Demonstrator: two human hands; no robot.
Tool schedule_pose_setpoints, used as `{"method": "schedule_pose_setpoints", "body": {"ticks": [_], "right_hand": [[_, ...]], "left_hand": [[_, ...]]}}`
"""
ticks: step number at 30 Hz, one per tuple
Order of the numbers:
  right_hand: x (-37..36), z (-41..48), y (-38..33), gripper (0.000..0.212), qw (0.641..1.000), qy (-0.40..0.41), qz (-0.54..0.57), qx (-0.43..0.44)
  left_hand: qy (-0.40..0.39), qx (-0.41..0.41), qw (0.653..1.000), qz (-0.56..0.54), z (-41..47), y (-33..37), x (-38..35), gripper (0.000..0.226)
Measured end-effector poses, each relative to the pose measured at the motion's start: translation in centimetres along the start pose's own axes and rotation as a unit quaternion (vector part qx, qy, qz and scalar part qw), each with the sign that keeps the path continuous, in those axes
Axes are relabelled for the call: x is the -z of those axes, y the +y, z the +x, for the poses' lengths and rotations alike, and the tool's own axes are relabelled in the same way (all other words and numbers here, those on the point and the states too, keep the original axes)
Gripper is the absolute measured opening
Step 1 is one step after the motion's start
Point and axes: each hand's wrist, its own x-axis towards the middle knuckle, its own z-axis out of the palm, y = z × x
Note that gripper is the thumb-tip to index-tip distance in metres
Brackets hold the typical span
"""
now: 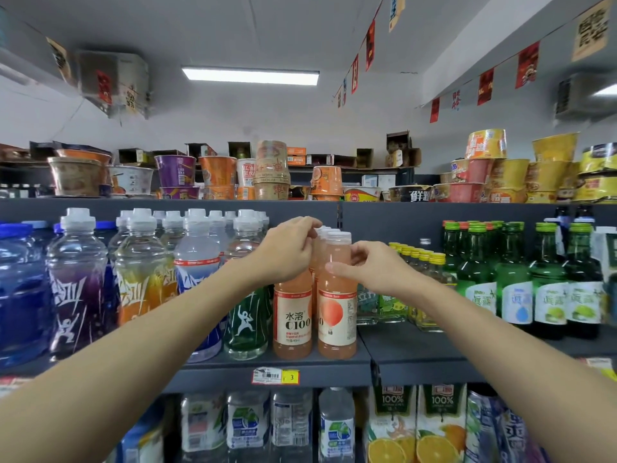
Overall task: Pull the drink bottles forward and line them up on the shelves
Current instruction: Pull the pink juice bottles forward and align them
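Hands: I see two, both up at the middle shelf (207, 375).
Left hand (287, 253): its fingers are curled over the top of the left pink bottle (292, 320) and hide the cap.
Right hand (370, 267): it holds the right pink bottle (337, 312) just under the white cap, thumb on the front and fingers round the side.
Pink bottles: both stand up straight, just beside each other, at the front edge of the middle shelf near its right end. More pink ones stand in rows behind them.
Price tag (275, 376): stuck on the shelf's front edge, just under the left pink bottle.
Sports bottles (197, 262): clear with white caps, lined along the shelf to the left.
Green glass bottles (547, 285): on the next shelf board to the right, back from its front edge.
Noodle cups (270, 172): piled on the top shelf.
Juice cartons (417, 426): on the shelf below, at the right.
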Motion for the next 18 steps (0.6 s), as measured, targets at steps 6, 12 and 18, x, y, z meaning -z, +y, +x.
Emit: {"method": "schedule_pose_setpoints", "body": {"ticks": [6, 12, 18], "right_hand": [[-0.2, -1.0, 1.4, 0.052, 0.99, -0.038, 0.135, -0.016], [-4.8, -3.6, 4.0, 0.084, 0.995, 0.05, 0.075, -0.033], [-4.9, -3.0, 4.6, 0.063, 0.98, -0.014, 0.195, -0.043]], "left_hand": [[0.07, -0.031, 0.997, 0.006, -0.7, -0.5, -1.3, 0.034], [0.171, -0.046, 0.984, -0.011, -1.7, -0.1, -3.4, 0.019], [0.198, -0.041, 0.979, -0.017, -1.7, 0.1, -3.7, 0.018]]}}
